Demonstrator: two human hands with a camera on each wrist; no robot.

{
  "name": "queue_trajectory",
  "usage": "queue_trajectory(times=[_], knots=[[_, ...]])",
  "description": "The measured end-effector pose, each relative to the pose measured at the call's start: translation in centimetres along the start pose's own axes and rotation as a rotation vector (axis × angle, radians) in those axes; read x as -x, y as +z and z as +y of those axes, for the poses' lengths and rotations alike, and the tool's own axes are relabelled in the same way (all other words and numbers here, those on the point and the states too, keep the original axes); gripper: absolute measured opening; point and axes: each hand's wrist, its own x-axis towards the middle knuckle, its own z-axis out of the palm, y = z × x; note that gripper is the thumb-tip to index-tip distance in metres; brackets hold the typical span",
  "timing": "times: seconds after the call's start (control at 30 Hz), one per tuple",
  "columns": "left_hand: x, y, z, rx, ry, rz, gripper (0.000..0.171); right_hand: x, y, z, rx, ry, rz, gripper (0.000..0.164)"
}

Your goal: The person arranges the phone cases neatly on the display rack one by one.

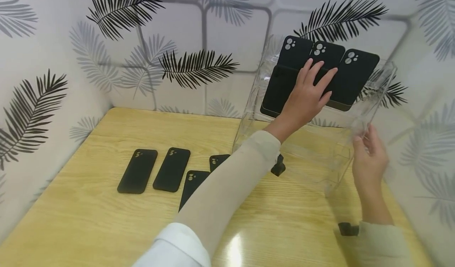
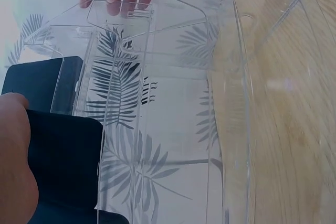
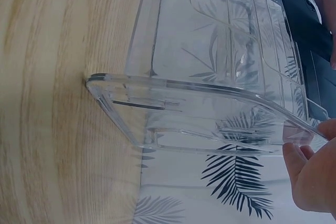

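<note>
A clear plastic display rack (image 1: 334,152) stands at the back right, with black phone cases in its upper tier. My left hand (image 1: 302,97) lies over the middle phone case (image 1: 328,55), fingers spread fairly straight and touching it. Its palm hides part of that case. The left phone cases (image 1: 281,87) overlap, one higher behind another. To the right leans another phone case (image 1: 359,77). My right hand (image 1: 370,156) pinches the rack's right side edge between thumb and fingers; in the right wrist view the fingers (image 3: 302,166) meet the clear panel.
Several phone cases lie on the wooden table (image 1: 89,219), including a left one (image 1: 138,171), one beside it (image 1: 172,169) and one partly under my left sleeve (image 1: 192,184). Leaf-patterned wall covering (image 1: 177,30) stands behind the rack and along both sides.
</note>
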Motion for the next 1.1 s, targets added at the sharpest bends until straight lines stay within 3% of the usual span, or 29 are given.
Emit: queue_trajectory(times=[0.2, 0.4, 0.67, 0.97, 1.1], knots=[[0.1, 0.2, 0.2, -0.052, -0.008, -0.009, 0.055, 0.0, 0.1, 0.1, -0.006, -0.009, 0.006, 0.051], [0.2, 0.7, 0.6, -0.036, -0.015, -0.013, 0.054, -0.2, 0.1, 0.3, -0.014, -0.024, 0.014, 0.05], [0.2, 1.0, 1.4, -0.038, -0.077, 0.033, 0.051, -0.3, 0.1, 0.3, -0.026, -0.015, 0.007, 0.05], [0.9, 1.5, 1.1, -0.016, -0.14, -0.013, 0.051, -0.4, 0.1, 0.4, -0.01, -0.023, 0.013, 0.05], [1.0, 1.8, 1.1, -0.033, -0.137, -0.018, 0.051, -0.3, 0.0, 0.3, -0.009, -0.022, 0.007, 0.05]])
